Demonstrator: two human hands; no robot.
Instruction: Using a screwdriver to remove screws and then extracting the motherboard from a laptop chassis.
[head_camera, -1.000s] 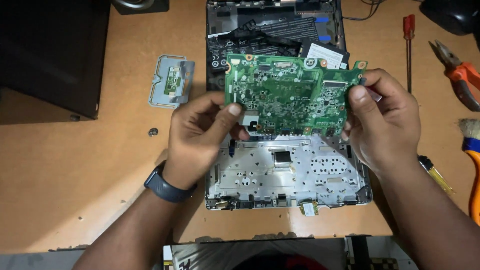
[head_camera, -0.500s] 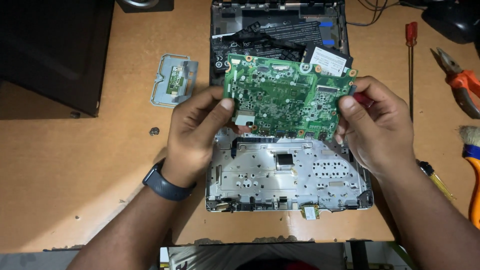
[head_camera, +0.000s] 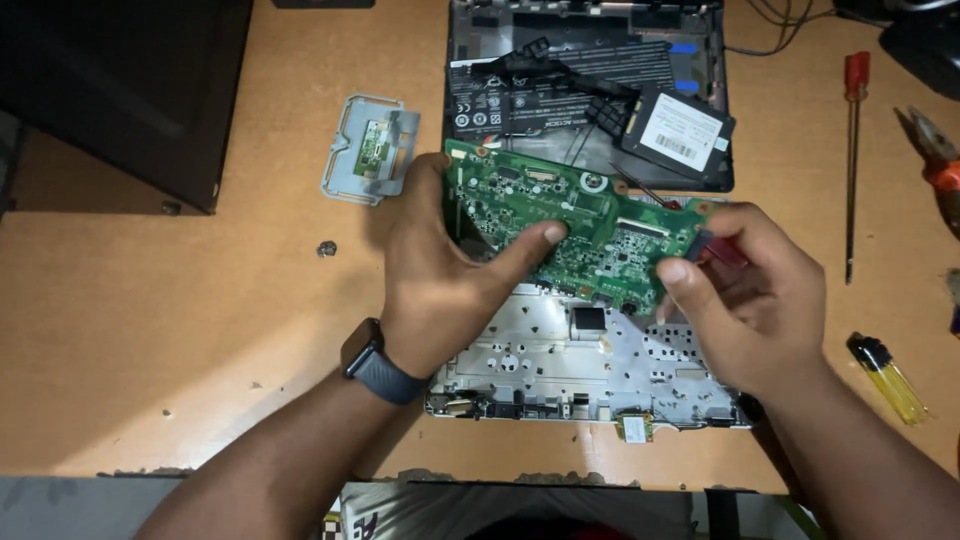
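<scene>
- Head view: left hand (head_camera: 440, 290) grips the board (head_camera: 570, 225) at its left end, thumb pressed on the component side. Board is held in the air, tilted, above the metal tray (head_camera: 560, 370) of the open chassis.
- Right hand (head_camera: 750, 300) pinches the board's right end, fingers closed around a small dark red part (head_camera: 718, 250); can't tell whether that part is attached to the board or loose.
- Risk: bare thumb on live-side components. Static or skin oil could damage chips.
- Risk: two-ended grip with the hands twisting against each other flexes the board; solder joints could crack.
- Risk: if either grip slips, board drops onto the tray's studs and could scratch traces.
- Risk: thin wires run from near the board's top edge toward the battery (head_camera: 560, 85); can't tell if they are connected. Lifting further could tear them.
- Risk: loose drive (head_camera: 680, 130) sits askew on the case edge; a knock from the board could shift it.
- Risk: small screw (head_camera: 326, 248) lies loose on the tabletop (head_camera: 180, 330), near the left forearm; a sweep could lose it.
</scene>
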